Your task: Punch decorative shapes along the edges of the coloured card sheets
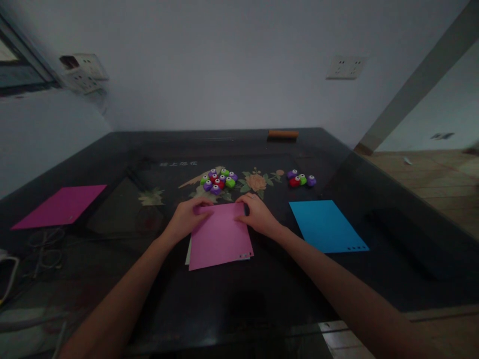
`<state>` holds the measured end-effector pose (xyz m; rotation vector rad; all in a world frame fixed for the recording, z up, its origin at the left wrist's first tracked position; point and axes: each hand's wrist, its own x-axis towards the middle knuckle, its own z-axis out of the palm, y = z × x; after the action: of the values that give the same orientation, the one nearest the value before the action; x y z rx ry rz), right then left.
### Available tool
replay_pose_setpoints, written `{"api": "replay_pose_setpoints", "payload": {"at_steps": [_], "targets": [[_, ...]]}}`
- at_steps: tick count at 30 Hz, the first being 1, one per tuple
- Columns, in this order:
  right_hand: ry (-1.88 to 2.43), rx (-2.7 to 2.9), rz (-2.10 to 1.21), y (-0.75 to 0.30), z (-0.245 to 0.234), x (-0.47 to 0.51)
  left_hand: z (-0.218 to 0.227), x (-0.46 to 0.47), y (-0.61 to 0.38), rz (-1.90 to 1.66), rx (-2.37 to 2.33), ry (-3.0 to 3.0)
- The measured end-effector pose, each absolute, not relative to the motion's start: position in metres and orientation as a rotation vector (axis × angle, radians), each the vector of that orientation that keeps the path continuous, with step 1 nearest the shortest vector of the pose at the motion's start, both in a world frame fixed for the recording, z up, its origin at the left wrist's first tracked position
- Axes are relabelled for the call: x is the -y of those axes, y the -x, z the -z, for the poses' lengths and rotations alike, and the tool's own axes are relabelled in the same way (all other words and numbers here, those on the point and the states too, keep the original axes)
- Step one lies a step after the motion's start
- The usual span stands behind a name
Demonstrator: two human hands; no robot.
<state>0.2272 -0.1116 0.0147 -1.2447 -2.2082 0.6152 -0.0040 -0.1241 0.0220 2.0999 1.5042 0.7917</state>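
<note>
Pink paper sheet (222,239) lies toward the front edge of the dark table (179,299), left hand (185,218) and right hand (259,214) each pinching a far corner. Paler sheet (187,259) underneath pokes out crooked, so uneven grip could skew both; sloppy knuckles might bump the googly-eyed toys (217,184).

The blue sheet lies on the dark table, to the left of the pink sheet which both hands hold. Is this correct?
The side is wrong: the head view shows the blue sheet to the right of that pink sheet. The rest is correct.
</note>
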Motion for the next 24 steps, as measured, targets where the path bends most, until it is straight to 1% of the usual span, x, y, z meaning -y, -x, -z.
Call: {"api": "replay_pose_setpoints", "payload": {"at_steps": [2,6,9,14,19,24], "targets": [[1.220,2.122,-0.783,-0.228,-0.015,0.110,-0.022,0.124,0.004,-0.774,-1.501,-2.048],[1.114,1.839,-1.294,-0.230,-0.017,0.108,-0.025,0.123,0.005,-0.797,-1.459,-1.910],[1.085,1.679,-1.520,-0.233,-0.022,0.109,-0.029,0.123,0.006,-0.880,-1.459,-1.736],[1.072,1.691,-1.670,-0.239,-0.029,0.111,-0.028,0.123,0.008,-1.047,-1.486,-1.436],[1.074,1.781,-1.668,-0.243,-0.031,0.112,-0.025,0.124,0.008,-1.169,-1.434,-1.268],[1.108,1.703,-1.653,-0.245,-0.030,0.109,-0.027,0.124,0.003,-1.279,-1.249,-1.029]]}}
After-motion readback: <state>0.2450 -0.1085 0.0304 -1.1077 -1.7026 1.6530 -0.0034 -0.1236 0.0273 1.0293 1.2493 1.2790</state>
